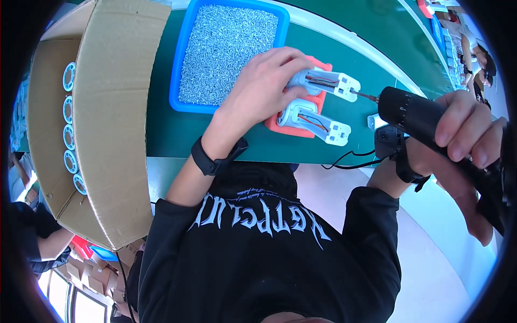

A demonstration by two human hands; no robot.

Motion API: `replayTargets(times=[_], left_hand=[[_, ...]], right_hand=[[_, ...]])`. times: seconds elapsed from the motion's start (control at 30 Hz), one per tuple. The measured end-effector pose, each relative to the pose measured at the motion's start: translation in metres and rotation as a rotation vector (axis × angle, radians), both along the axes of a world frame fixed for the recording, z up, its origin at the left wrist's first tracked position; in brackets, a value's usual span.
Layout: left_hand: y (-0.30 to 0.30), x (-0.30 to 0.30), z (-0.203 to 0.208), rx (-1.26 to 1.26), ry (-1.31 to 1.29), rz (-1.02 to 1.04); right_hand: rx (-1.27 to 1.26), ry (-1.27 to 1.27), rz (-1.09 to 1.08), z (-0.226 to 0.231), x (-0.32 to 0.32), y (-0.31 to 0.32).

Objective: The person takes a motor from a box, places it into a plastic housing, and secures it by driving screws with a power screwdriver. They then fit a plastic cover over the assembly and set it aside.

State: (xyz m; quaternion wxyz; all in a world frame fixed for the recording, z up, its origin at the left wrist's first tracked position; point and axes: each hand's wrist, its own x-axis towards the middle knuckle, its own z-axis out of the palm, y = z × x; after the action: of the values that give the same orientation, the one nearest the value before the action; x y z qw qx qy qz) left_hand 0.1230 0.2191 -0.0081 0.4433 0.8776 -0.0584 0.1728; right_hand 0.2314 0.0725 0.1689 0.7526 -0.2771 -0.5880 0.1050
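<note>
My left hand (269,78) is closed over the rounded end of a white plastic housing (328,83) with thin red and dark wires in its open channel. That housing rests in an orange-red foam block (283,128). Beside it, nearer to me, a second white housing (315,123) of the same kind sits in the foam, its wires showing. My right hand (466,132) grips a black electric screwdriver (406,110) held almost level. The screwdriver's thin bit points left, and its tip is at the flat end of the upper housing; whether it touches a screw is too small to tell.
A blue tray (176,81) full of small silvery screws lies behind my left hand. At the left stands an open cardboard box (116,118) with several white ring-ended parts (68,110) inside. A black cable (350,161) runs along the green table's (167,137) near edge. Other people are at the sides.
</note>
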Motion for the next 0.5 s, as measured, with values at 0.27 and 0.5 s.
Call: replayTargets(times=[0.27,0.5], left_hand=[[-0.0034,0.0012,0.0022,-0.030,0.086,0.059],[0.0007,0.0015,0.0052,-0.046,0.082,0.058]], right_hand=[[-0.031,-0.002,-0.001,-0.0046,0.0044,0.0056],[-0.017,-0.002,0.018,-0.0020,0.0010,0.0072]])
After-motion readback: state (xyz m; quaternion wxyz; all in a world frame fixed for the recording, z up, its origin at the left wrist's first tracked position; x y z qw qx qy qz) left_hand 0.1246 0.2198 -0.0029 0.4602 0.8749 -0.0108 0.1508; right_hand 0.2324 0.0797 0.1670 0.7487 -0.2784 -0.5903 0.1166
